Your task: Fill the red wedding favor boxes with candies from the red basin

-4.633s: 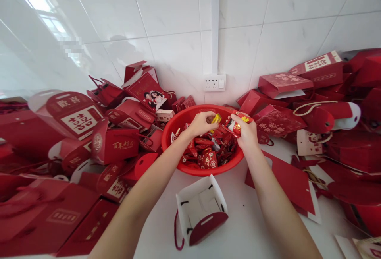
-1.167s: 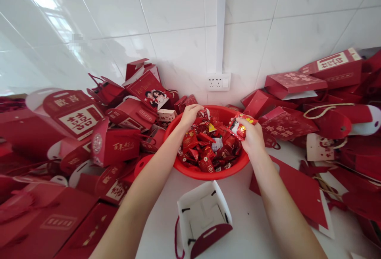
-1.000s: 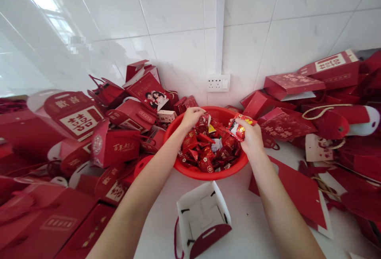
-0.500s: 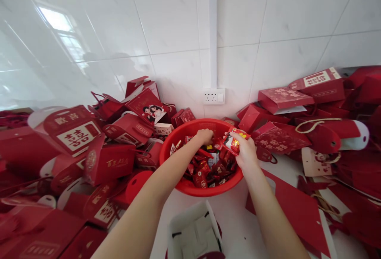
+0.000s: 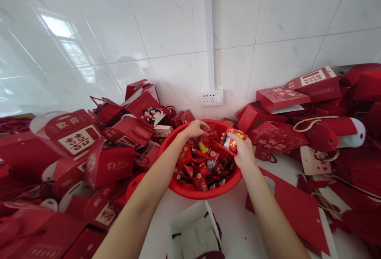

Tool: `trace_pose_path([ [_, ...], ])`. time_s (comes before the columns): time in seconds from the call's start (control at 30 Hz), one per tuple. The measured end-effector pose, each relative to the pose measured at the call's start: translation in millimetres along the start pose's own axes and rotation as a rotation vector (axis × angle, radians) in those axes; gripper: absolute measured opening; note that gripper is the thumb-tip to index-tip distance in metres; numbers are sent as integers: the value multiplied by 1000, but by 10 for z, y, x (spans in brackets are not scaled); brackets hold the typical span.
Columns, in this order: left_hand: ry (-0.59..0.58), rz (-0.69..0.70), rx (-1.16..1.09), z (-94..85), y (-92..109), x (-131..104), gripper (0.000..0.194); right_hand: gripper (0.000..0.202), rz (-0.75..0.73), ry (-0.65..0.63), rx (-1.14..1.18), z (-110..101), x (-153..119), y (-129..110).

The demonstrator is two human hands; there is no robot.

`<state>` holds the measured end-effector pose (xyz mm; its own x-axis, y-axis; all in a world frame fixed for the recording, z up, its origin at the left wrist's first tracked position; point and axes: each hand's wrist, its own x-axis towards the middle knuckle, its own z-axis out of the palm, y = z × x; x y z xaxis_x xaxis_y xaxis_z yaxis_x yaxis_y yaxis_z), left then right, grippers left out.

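A round red plastic basket (image 5: 205, 195) holds many small wrapped sweets (image 5: 204, 169), mostly red, one of them yellow. Over its back left part, my left hand (image 5: 195, 129) is curled, with a red wrapped packet (image 5: 212, 133) at its fingertips; the grip is partly hidden. My right hand (image 5: 244, 152) is closed on a shiny red snack packet (image 5: 230, 142) with gold and white print, above the basket's right rim. In front of the basket stands an opened box (image 5: 193, 231), pale inside, with nothing seen in it.
Red gift boxes (image 5: 79, 138) with rope or ribbon handles are heaped on the left. More red boxes (image 5: 282, 98) are piled on the right. A flat red card sheet (image 5: 294, 207) lies beside my right forearm. Behind is a tiled wall with a socket (image 5: 212, 97).
My left hand has risen from among the sweets and shifted left and back, with a red packet now at its fingertips. My right hand keeps its packet, almost still.
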<state>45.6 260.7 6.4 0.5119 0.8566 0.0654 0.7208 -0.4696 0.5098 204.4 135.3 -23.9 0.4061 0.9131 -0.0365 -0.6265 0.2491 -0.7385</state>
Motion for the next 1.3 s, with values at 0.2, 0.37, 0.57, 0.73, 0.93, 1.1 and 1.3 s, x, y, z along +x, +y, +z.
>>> trace_pose_path([
  [0.2,107,1,-608,-78,71,-332,45,23,28,-48,-25,-12,-3,18],
  [0.37,132,-63,-1116,24,126,-603,44,26,62,-103,-74,-3,-19,17],
  [0.57,218,35,-1143,77,170,-767,44,30,80,-122,-101,-11,-39,17],
  [0.73,270,116,-1065,125,174,-781,41,30,101,-144,-149,0,-61,5],
  [0.93,350,80,-921,168,82,-757,33,33,92,-139,-151,0,-63,2],
  [1.1,350,159,-669,145,24,-779,28,30,70,-163,-170,-12,-60,11],
  [1.3,-131,142,-401,80,41,-923,27,28,63,-167,-173,-17,-58,0],
])
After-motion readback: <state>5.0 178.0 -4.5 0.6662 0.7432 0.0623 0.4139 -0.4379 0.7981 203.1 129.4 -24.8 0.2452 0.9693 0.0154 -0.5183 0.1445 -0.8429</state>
